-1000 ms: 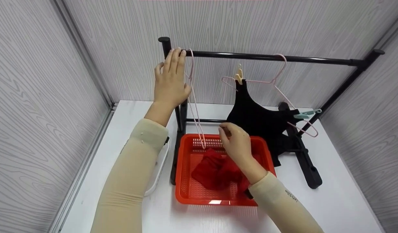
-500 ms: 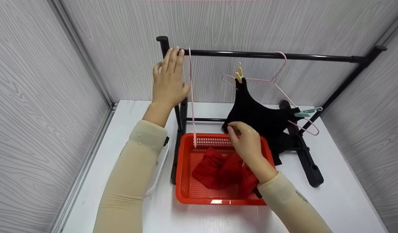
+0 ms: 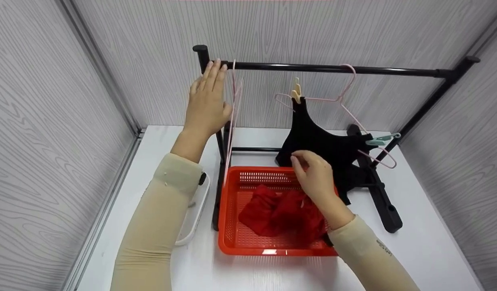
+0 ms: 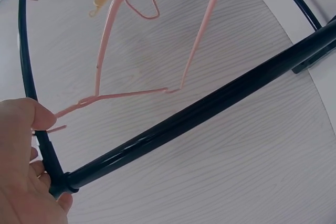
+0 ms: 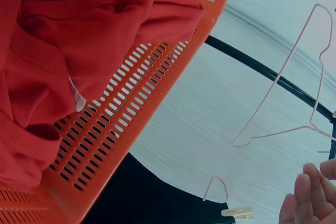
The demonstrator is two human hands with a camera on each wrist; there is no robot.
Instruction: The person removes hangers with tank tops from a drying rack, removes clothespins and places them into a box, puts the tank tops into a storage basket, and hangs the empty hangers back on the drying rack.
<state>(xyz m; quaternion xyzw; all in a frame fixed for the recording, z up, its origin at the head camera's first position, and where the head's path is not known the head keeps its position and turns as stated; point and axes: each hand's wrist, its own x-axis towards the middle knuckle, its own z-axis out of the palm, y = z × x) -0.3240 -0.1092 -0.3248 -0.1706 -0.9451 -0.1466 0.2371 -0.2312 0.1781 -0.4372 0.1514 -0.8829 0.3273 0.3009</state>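
Observation:
My left hand (image 3: 208, 101) is at the left end of the black rack's top rail (image 3: 281, 67), its fingers straight and reaching over the rail. In the left wrist view its thumb (image 4: 43, 116) lies right at the hook of a bare pink hanger (image 4: 131, 93). That hanger hangs nearly edge-on in the head view. My right hand (image 3: 315, 171) hovers above the right side of a red basket (image 3: 252, 251), fingers loosely bent with nothing between them. Inside the basket lies a crumpled red garment (image 3: 268, 214), with a small white tag (image 5: 79, 97) showing in the right wrist view.
A black garment (image 3: 321, 141) hangs from a second pink hanger (image 3: 347, 87) by a yellow peg (image 3: 296, 91) and a teal peg (image 3: 382, 140). A white tray (image 3: 192, 218) stands left of the basket, partly behind my left sleeve. Grey panelled walls surround the white table.
The bare hanger has turned on the rail, its lower end swinging left. My right hand has drifted right over the basket. My left hand has shifted slightly left and down.

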